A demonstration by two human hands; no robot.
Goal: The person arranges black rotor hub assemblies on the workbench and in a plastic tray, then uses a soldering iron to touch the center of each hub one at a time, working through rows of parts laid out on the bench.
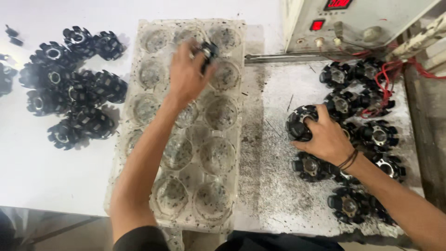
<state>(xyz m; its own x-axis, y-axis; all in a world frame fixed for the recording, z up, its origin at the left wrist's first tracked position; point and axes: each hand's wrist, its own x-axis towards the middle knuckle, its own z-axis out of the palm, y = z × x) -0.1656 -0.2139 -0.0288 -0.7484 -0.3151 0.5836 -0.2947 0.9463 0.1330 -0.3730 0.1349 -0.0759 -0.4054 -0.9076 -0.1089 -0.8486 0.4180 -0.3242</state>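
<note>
My left hand (186, 74) reaches over a clear plastic tray (237, 116) with round, dirt-speckled pockets and holds a small black part (209, 49) at its fingertips above the far pockets. My right hand (327, 137) grips a black round toothed component (297, 123) on the white table, right of the tray. Several more of these black components (367, 135) lie around and behind my right hand. Another pile of the same black components (74, 88) lies left of the tray.
A grey machine (362, 23) with red displays and knobs stands at the back right, with red wires (385, 74) trailing over nearby parts. Dark grit covers the table between tray and right-hand pile. The table's front edge runs along the bottom.
</note>
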